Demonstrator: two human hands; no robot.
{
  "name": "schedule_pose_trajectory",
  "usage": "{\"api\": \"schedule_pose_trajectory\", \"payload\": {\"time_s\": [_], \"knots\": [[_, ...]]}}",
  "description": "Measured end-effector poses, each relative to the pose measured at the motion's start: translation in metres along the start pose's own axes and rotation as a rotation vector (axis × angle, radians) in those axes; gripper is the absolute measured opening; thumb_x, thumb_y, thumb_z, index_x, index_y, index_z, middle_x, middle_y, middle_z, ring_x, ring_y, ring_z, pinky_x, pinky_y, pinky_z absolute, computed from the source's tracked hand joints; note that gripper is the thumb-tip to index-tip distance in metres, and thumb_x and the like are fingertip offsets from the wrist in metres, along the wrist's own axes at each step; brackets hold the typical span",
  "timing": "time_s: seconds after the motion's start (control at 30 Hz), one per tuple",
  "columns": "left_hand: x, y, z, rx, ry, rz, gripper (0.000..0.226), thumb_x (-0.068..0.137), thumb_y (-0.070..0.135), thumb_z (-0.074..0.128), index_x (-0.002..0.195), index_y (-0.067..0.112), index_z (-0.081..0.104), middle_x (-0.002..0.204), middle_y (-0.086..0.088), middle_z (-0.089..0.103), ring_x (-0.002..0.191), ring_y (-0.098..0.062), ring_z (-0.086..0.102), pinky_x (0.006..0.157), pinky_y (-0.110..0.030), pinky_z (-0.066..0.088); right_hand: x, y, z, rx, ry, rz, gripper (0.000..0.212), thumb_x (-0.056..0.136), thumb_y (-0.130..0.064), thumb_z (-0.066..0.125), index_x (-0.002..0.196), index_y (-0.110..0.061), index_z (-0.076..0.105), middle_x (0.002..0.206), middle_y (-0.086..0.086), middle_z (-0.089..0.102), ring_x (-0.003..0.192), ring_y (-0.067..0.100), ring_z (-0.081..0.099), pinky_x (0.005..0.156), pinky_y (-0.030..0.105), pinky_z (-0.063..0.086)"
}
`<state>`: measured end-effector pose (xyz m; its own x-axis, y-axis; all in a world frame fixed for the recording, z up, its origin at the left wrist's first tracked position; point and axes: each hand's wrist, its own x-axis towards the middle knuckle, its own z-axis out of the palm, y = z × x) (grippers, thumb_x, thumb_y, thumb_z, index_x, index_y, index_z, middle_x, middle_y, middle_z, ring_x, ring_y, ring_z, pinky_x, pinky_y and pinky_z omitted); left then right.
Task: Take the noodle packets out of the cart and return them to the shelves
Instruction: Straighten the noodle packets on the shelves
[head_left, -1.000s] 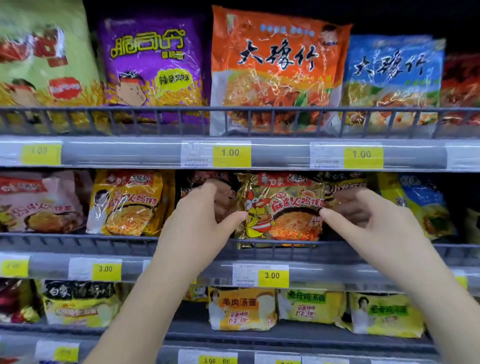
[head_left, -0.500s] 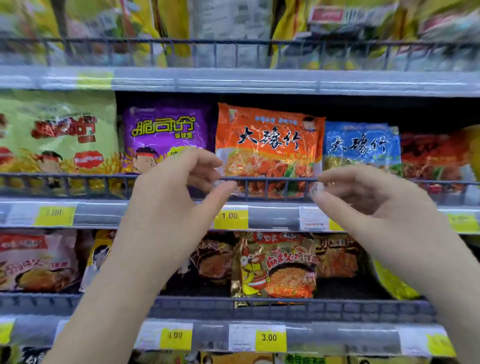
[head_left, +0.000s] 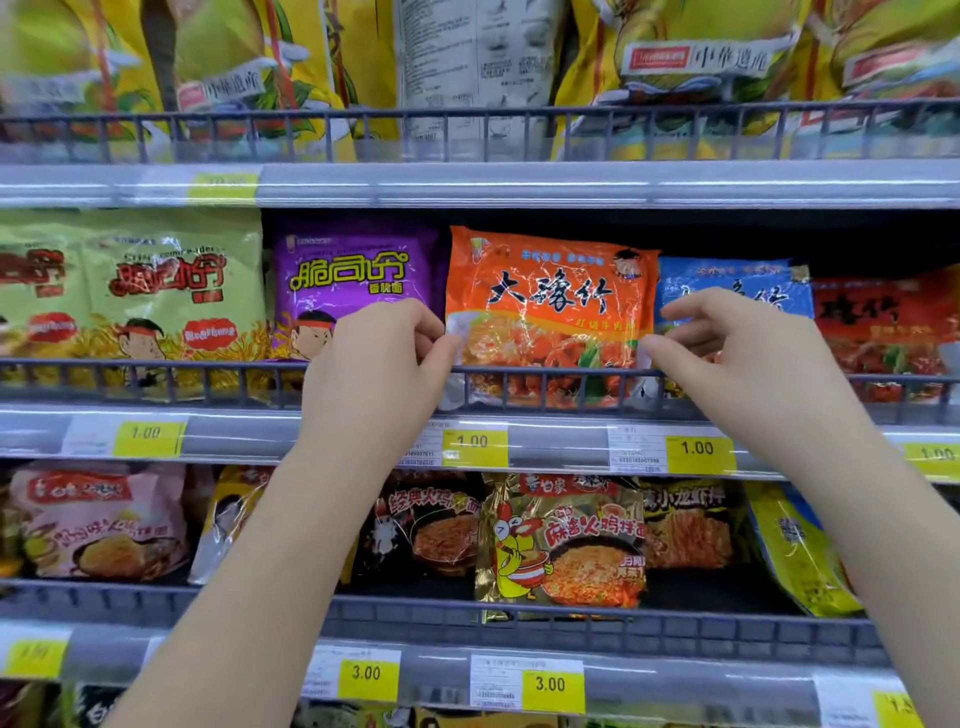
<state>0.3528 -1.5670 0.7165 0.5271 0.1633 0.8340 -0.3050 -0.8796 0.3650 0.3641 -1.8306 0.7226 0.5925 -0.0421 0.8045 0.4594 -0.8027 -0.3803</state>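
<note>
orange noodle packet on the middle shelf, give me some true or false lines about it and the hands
1. The left hand and the right hand pinch the orange packet by its side edges. True.
2. The orange packet stands between a purple packet and a blue packet. True.
3. The price tag below the orange packet reads 3.00. False: it reads 1.00.
4. The gold packet shares the orange packet's shelf. False: it stands on the shelf below.
</note>
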Motion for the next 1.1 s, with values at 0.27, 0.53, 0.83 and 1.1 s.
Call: {"api": "schedule_pose_trajectory", "payload": {"time_s": [0.27,0.53,0.83,1.1], "knots": [[0.006,0.002,-0.003,0.083,-0.085,0.006,0.025,0.1,0.047,0.06,0.085,0.028,0.066,0.075,0.012,0.066,0.077,-0.014,0.064,0.062,-0.03,0.049,0.011,0.003,0.006,0.028,-0.05,-0.024,0.019,0.095,-0.032,0.072,0.113,-0.029,0.069,0.084,-0.022,0.07,0.087,-0.004,0.063,0.079,0.029,0.052],[0.02,0.011,-0.014,0.301,-0.184,0.029,0.031,0.1,0.041,0.061,0.075,0.023,0.062,0.086,0.001,0.064,0.083,-0.026,0.064,0.063,-0.034,0.045,0.02,0.012,-0.002,0.034,-0.097,-0.006,0.011,0.093,-0.036,0.075,0.099,-0.03,0.067,0.085,-0.015,0.073,0.086,-0.005,0.063,0.071,0.013,0.041],[0.017,0.012,-0.013,0.294,-0.161,0.028,0.028,0.098,0.043,0.064,0.083,0.021,0.07,0.091,-0.001,0.067,0.088,-0.028,0.065,0.071,-0.04,0.052,0.021,0.005,-0.013,-0.039,-0.168,0.048,0.007,0.093,-0.034,0.074,0.096,-0.028,0.072,0.081,-0.016,0.073,0.071,-0.005,0.059,0.06,0.017,0.039],[-0.008,0.019,0.001,-0.081,0.107,0.209,0.018,0.086,0.044,0.07,0.093,0.033,0.058,0.086,0.01,0.056,0.076,-0.017,0.057,0.068,-0.045,0.054,0.003,0.024,-0.034,0.02,0.081,0.122,0.009,0.087,-0.04,0.076,0.093,-0.034,0.073,0.076,-0.017,0.074,0.074,-0.005,0.066,0.074,0.024,0.052]]}}
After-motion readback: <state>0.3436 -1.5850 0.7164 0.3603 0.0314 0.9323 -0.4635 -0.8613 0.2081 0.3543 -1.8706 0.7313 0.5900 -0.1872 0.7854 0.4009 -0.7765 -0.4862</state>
